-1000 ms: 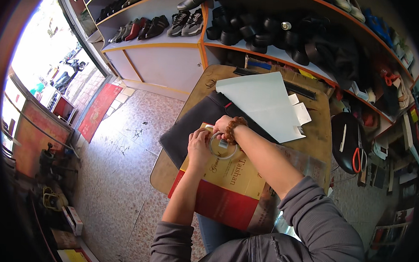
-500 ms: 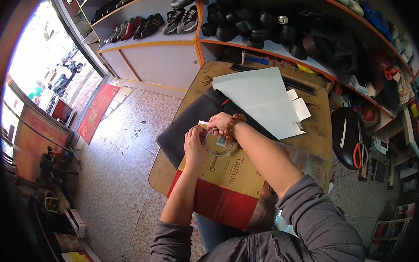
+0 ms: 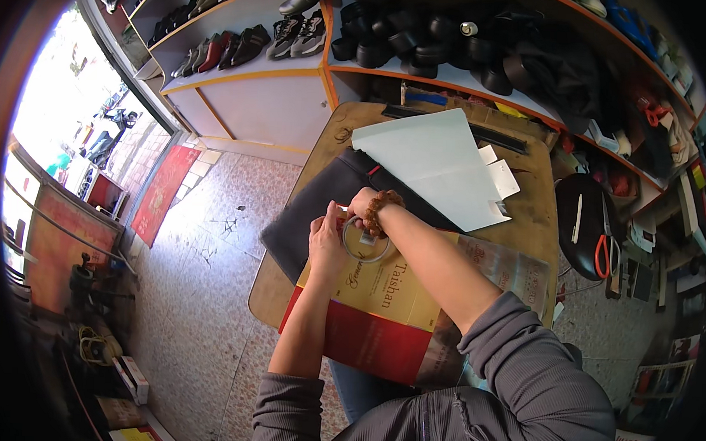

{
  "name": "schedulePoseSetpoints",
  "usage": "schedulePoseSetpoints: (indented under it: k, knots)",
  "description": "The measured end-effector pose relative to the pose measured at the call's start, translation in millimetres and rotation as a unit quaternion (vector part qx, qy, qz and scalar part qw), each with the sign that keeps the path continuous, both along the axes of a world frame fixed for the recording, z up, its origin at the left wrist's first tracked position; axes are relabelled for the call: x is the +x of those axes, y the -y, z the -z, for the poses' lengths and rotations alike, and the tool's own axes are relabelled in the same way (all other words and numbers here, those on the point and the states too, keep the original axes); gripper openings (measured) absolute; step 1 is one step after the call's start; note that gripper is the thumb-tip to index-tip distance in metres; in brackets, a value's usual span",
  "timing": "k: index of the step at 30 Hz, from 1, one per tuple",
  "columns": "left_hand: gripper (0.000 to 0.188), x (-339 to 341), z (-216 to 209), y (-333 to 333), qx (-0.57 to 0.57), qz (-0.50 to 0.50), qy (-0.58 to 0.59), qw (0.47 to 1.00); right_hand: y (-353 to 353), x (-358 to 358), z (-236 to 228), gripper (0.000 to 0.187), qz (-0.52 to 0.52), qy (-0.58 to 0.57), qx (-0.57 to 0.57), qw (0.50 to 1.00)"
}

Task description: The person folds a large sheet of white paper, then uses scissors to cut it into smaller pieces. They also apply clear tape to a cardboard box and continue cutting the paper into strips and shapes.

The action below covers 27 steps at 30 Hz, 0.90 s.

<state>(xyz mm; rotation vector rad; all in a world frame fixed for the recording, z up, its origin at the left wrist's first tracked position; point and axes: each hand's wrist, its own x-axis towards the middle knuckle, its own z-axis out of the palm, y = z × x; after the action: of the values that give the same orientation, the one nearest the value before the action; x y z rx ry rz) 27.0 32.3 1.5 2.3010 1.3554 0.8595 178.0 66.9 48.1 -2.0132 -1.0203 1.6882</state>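
My left hand [image 3: 326, 241] and my right hand [image 3: 360, 205] meet over the far left edge of a gold and red printed cardboard sheet [image 3: 382, 287]. A clear ring, which looks like a roll of tape [image 3: 369, 261], hangs from my closed right hand above the gold part. Brown beads [image 3: 384, 210] circle that wrist. The fingers of my left hand are pinched together against those of my right; what lies between them is mostly hidden, with a bit of orange-red showing. Under the cardboard's far edge lies a black flat case or folder [image 3: 310, 211] with a red tab.
A large pale sheet [image 3: 425, 161] with cut edges covers the far part of the wooden table [image 3: 537, 180]. To the right, orange-handled scissors [image 3: 603, 252] and a white stick [image 3: 578, 217] rest on a black seat [image 3: 579, 201]. Shoe shelves [image 3: 217, 111] stand beyond.
The view has shifted slightly. Both hands stay at the cardboard's edge, the ring tilting a little. A pale bit seen between the fingers earlier is now covered.
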Motion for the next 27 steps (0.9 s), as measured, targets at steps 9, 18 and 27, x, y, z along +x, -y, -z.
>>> schedulePoseSetpoints:
  k: [9, 18, 27]
  knots:
    - [0.048, 9, -6, 6, 0.012, -0.033, -0.141, 0.989, 1, 8, -13, 0.03, -0.409, 0.386, 0.078, 0.823]
    - [0.041, 11, -5, 10, 0.087, 0.0, -0.191, 0.978, 49, 55, -7, 0.041, -0.17, 0.103, 0.027, 0.98]
    - [0.045, 15, -25, 16, 0.029, 0.049, -0.287, 0.956, 83, 102, 18, 0.041, -0.192, 0.19, 0.055, 0.961]
